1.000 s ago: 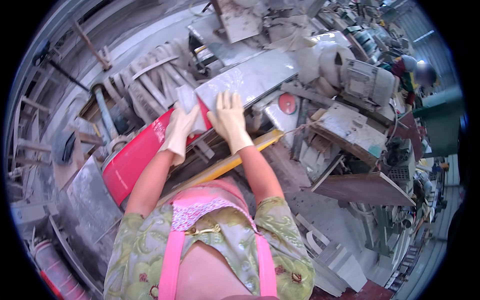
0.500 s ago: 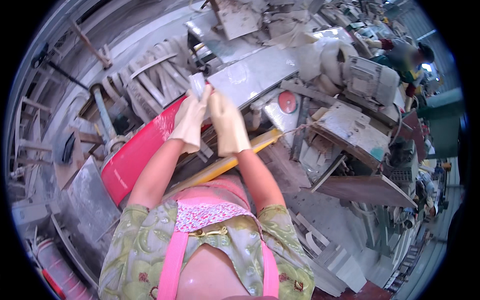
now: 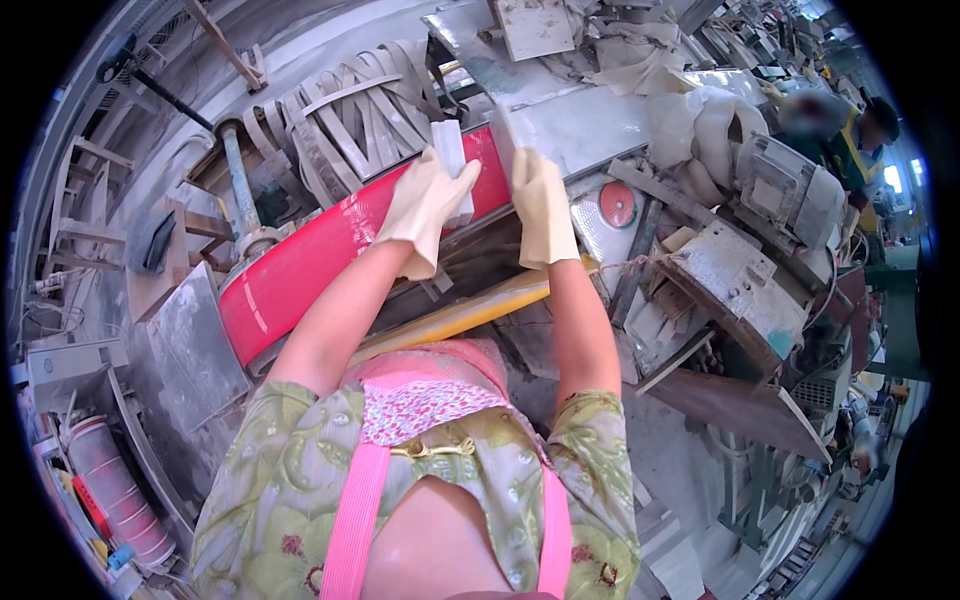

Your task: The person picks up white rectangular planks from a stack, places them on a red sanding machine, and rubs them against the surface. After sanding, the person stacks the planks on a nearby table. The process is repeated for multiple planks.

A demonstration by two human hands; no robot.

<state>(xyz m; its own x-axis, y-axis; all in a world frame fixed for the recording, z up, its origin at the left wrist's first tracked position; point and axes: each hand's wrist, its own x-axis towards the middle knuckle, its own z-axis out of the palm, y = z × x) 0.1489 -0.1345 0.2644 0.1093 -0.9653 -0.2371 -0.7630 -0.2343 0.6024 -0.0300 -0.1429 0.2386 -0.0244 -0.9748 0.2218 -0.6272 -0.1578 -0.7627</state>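
Note:
Both of my hands wear cream gloves. My left hand is closed round a pale grey-white bar, thumb on its right side, and the bar stands upright over the red belt-like surface. My right hand is raised a short way to the right, its fingers closed on a thin pale strip blurred by motion. The red surface slants from lower left up to a grey, wet-looking flat top behind the right hand. A gap separates the two hands.
Nearest my body, a yellow bar crosses under my forearms. Grey bands are heaped behind the red surface. A dusty motor, a red disc and a worn board stand at right. Another person is at far right.
My hands, earlier together at the end of the red surface, have moved apart, the right one to the right. The bar and the strip now show separately. The whole view has shifted.

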